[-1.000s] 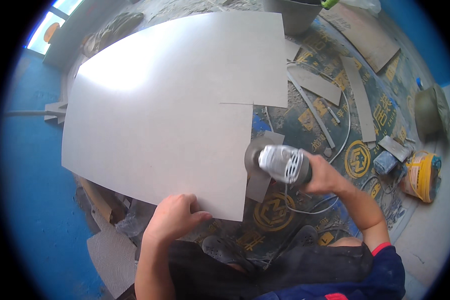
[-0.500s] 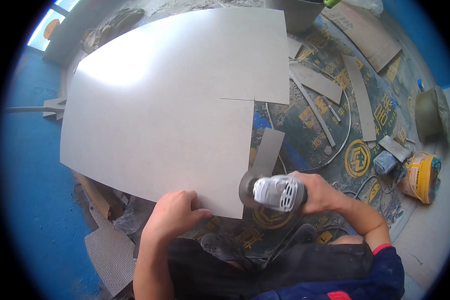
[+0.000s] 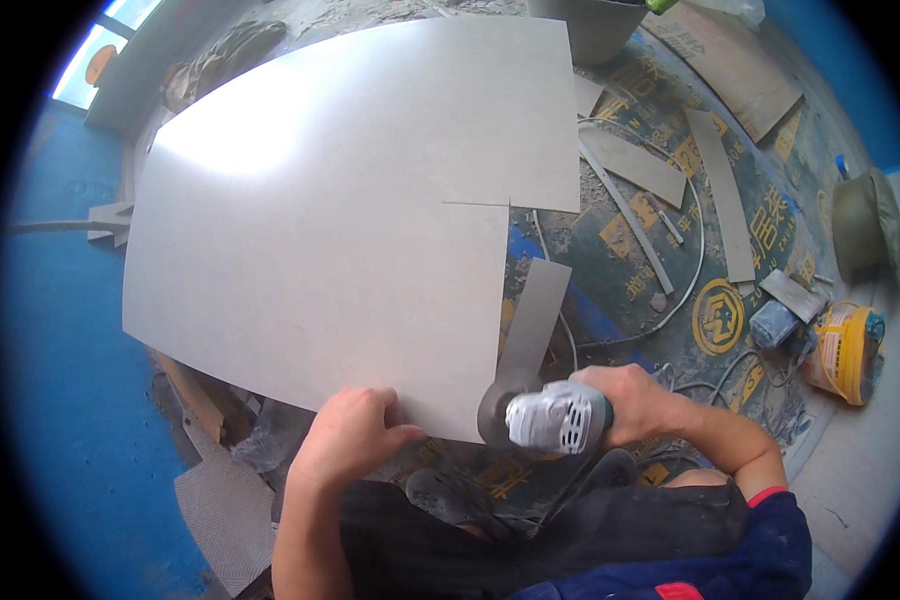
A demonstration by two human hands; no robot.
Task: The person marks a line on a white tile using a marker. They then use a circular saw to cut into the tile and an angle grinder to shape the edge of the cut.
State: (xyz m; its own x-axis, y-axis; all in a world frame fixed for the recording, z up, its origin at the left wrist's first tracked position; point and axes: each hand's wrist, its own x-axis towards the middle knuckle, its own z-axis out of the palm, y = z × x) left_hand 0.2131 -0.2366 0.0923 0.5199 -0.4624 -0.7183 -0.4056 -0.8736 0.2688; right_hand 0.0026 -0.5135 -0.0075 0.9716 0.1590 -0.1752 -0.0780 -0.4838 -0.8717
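Observation:
A large pale grey tile (image 3: 320, 260) fills the middle of the view, with a step cut out of its right side and a thin cut line running inward from the step's corner. My left hand (image 3: 360, 430) grips the tile's near edge, fingers on top and curled. In my right hand (image 3: 635, 405) is a grey-and-white angle grinder (image 3: 555, 418), my fingers wrapped round its body. The grinder's dark disc (image 3: 498, 408) meets the tile's right edge close to the near corner. Whether the disc is spinning cannot be told.
Narrow tile offcuts (image 3: 722, 195) lie on the printed green floor sheeting, one (image 3: 537, 315) right beside the tile. A cable (image 3: 698, 270) loops across the sheeting. At the right are a yellow bucket (image 3: 838, 355) and a blue container (image 3: 772, 325). A ridged tile piece (image 3: 225, 515) lies lower left.
The grinder has shifted slightly down along the tile's right edge, nearer the corner, with my right hand. My left hand keeps its hold on the near edge.

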